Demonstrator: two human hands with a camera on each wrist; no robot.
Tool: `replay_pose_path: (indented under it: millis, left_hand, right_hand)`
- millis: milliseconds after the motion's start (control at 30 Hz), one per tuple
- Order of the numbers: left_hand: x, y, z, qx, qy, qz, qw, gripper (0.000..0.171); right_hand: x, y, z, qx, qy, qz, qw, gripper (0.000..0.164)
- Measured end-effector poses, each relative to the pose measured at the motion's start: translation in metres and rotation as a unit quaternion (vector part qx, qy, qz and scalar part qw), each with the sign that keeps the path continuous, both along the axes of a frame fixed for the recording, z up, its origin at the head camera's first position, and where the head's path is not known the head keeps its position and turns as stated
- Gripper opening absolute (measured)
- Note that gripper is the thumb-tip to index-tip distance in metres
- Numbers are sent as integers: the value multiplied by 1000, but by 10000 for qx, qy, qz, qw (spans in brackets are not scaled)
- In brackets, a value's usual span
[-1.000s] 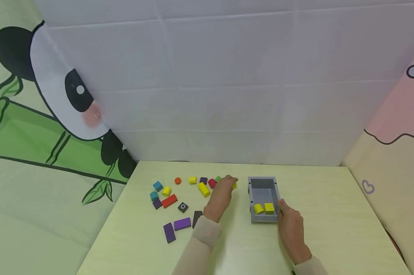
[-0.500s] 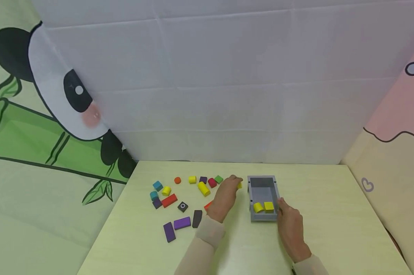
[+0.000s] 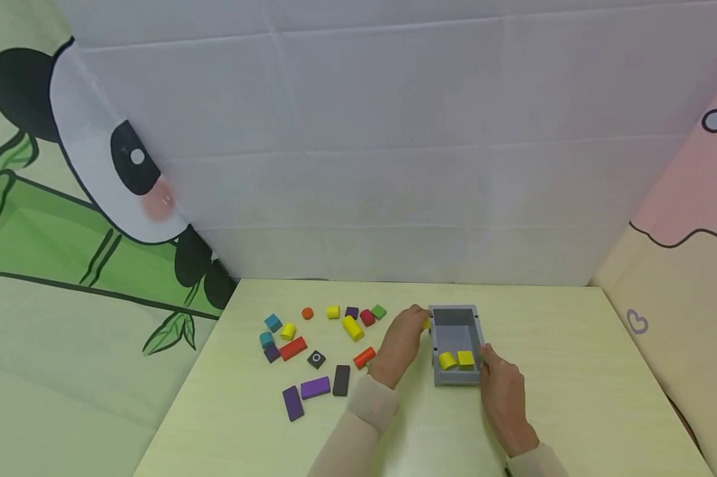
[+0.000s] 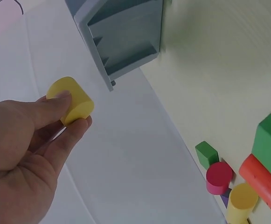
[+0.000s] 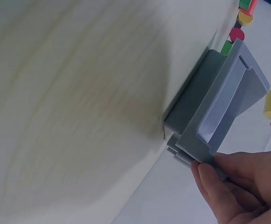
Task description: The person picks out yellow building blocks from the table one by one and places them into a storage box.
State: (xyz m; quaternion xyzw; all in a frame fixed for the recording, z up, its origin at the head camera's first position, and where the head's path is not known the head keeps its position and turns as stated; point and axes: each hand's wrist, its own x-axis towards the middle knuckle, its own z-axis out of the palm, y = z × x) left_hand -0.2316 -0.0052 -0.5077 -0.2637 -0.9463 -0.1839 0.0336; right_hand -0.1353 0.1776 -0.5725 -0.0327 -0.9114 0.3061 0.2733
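Between thumb and fingers my left hand (image 3: 401,343) pinches a yellow cylinder block (image 4: 71,101), held up just left of the grey box (image 3: 457,378). At the box's right wall, my right hand (image 3: 504,397) grips the rim, thumb on one side and fingers on the other, as the right wrist view shows. Inside the box, near its front end, lie a yellow cylinder (image 3: 447,361) and a yellow cube (image 3: 465,360). The far part of the box floor is bare.
Left of the box, loose blocks are spread on the table (image 3: 573,371): a red cylinder (image 3: 364,358), a long yellow cylinder (image 3: 353,328), a dark block (image 3: 341,380), purple blocks (image 3: 315,387), a green cube (image 3: 379,311) and several others. A pale cloth wall (image 3: 394,199) stands behind.
My left hand has moved right with the yellow cylinder, from beside the green cube to the box's left edge, uncovering the red cylinder. My right hand and the box stay in place.
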Motion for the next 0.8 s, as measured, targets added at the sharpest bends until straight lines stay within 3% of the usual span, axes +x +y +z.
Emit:
replay_pose_path:
  millis: [300,567,800]
  left_hand:
    - [3,11,2,-182,-247,-78,9995,40]
    - [5,19,0,-337,-5,-172,9993,39]
    - [5,27,-1,-587,-19,-241,9980,45]
  right_hand:
    - [2,0,4,-27,-117,13,9999,26]
    - [2,0,3,-11,-134,0,9999,28]
    - [2,1,3,-34,-388,19,9992,31]
